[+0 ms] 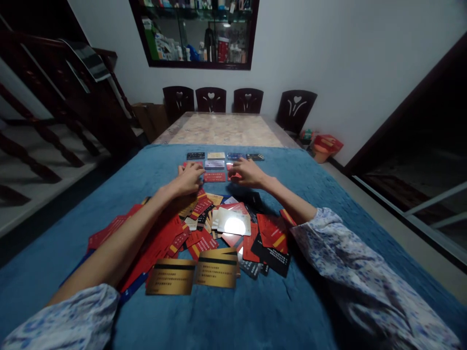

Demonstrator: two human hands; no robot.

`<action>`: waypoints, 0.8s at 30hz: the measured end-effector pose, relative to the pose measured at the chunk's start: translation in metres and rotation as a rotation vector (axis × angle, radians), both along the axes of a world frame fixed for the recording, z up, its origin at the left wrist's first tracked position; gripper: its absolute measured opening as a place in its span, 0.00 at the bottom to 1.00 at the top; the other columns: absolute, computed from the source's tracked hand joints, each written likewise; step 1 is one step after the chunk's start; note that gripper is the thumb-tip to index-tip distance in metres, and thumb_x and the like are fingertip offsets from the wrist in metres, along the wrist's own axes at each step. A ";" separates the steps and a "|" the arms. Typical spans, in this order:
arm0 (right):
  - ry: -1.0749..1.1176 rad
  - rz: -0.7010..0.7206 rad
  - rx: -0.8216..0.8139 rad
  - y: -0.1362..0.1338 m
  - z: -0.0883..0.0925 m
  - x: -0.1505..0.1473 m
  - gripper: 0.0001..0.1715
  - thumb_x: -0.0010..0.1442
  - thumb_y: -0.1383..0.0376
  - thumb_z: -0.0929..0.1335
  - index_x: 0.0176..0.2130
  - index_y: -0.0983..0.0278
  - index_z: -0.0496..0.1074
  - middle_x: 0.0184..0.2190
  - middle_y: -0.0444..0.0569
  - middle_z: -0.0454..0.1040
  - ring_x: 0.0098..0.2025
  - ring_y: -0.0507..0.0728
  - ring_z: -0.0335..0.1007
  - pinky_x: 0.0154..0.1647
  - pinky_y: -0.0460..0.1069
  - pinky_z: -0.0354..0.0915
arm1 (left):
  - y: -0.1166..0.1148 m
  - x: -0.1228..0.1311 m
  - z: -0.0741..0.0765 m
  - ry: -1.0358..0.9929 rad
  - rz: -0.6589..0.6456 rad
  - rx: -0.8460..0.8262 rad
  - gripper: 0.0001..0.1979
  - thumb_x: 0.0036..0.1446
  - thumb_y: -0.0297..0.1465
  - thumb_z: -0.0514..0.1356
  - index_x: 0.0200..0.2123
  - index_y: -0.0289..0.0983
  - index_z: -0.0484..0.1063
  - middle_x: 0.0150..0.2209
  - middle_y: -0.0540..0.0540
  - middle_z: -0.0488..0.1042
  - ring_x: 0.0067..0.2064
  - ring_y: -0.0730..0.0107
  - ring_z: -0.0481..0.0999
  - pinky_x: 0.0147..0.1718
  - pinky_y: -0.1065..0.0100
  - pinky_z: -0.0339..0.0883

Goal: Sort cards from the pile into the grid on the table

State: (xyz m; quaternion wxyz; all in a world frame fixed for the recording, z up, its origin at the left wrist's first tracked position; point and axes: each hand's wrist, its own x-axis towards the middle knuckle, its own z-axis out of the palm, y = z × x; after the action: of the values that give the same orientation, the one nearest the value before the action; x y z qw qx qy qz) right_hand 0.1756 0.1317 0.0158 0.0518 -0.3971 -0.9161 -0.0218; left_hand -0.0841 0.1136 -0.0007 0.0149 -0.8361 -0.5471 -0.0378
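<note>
My left hand [190, 179] rests low over the left end of the card rows, its fingers bent and apart, partly covering a red card [189, 164]. Opposite it, my right hand [248, 173] has its thumb and fingers on a red card [233, 176] at the right end of the front row. Between the hands lie another red card [214, 177] and a silvery card [214, 165]. A farther row holds a pale gold card [216, 156] among dark ones. Nearer me, a loose heap of red, black and white cards [237, 221] overlaps under my forearms.
Two gold cards [170, 277] lie at the heap's near edge. A blue cloth [262, 311] covers the near table; bare patterned tabletop [226, 129] shows beyond. Dark chairs [210, 99] stand at the far end. A stair railing is on the left, an orange bin [321, 153] on the right.
</note>
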 end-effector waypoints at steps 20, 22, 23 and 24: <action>-0.022 -0.135 0.021 -0.061 -0.027 0.105 0.12 0.65 0.65 0.67 0.45 0.60 0.80 0.44 0.55 0.79 0.47 0.62 0.64 0.41 0.53 0.51 | -0.047 0.117 0.001 0.004 -0.404 -0.048 0.21 0.60 0.27 0.57 0.57 0.41 0.73 0.63 0.38 0.68 0.66 0.44 0.56 0.57 0.44 0.56; -0.011 -0.152 0.029 -0.066 -0.031 0.116 0.13 0.65 0.65 0.67 0.44 0.60 0.80 0.43 0.55 0.79 0.47 0.62 0.64 0.41 0.53 0.51 | -0.051 0.130 -0.001 0.002 -0.469 -0.050 0.21 0.60 0.27 0.58 0.57 0.42 0.73 0.63 0.38 0.69 0.66 0.44 0.56 0.57 0.44 0.56; -0.007 -0.159 0.031 -0.069 -0.032 0.121 0.13 0.65 0.65 0.66 0.44 0.60 0.80 0.43 0.55 0.79 0.47 0.62 0.64 0.40 0.53 0.51 | -0.053 0.137 -0.002 -0.001 -0.497 -0.052 0.21 0.61 0.27 0.57 0.56 0.41 0.74 0.63 0.38 0.68 0.66 0.44 0.56 0.56 0.43 0.56; -0.004 -0.164 0.031 -0.071 -0.033 0.126 0.13 0.65 0.65 0.66 0.44 0.60 0.80 0.43 0.55 0.79 0.47 0.62 0.64 0.40 0.53 0.51 | -0.055 0.143 -0.003 0.001 -0.513 -0.054 0.20 0.61 0.27 0.57 0.56 0.40 0.74 0.64 0.37 0.68 0.66 0.44 0.56 0.56 0.43 0.56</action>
State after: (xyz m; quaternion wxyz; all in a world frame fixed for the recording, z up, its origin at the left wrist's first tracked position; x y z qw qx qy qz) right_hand 0.3019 0.0603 -0.0175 0.0543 -0.4697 -0.8802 -0.0410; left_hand 0.0592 0.0587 -0.0034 -0.0175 -0.9476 -0.3180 -0.0253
